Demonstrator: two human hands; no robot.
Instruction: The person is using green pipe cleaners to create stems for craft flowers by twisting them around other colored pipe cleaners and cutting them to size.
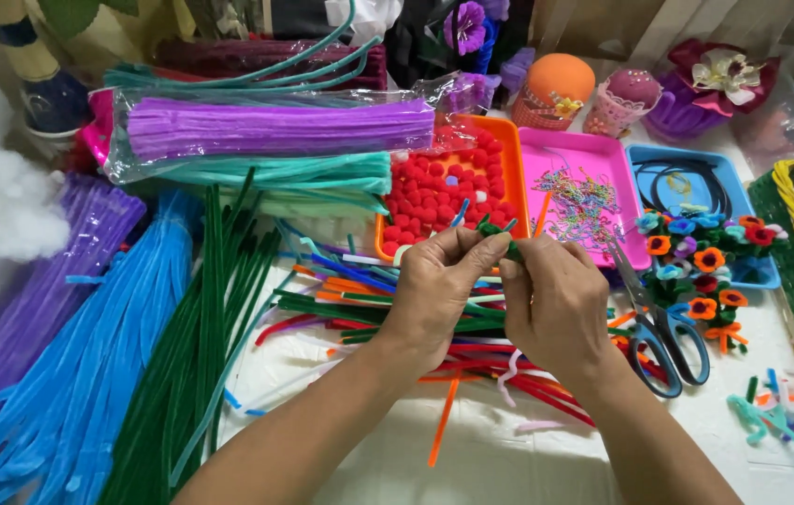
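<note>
Both hands met above the loose pipe cleaners [369,309]. Left hand [434,281] and right hand [556,299] pinched a small green pipe-cleaner piece [500,232] at their fingertips, apparently mid-twist. Next move likely needed a firm, steady pinch.

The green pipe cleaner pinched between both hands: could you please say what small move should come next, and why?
Probably another small twist of the green pipe cleaner: the left hand and right hand pinch it together at the fingertips, and its short ends stick up loose.
</note>
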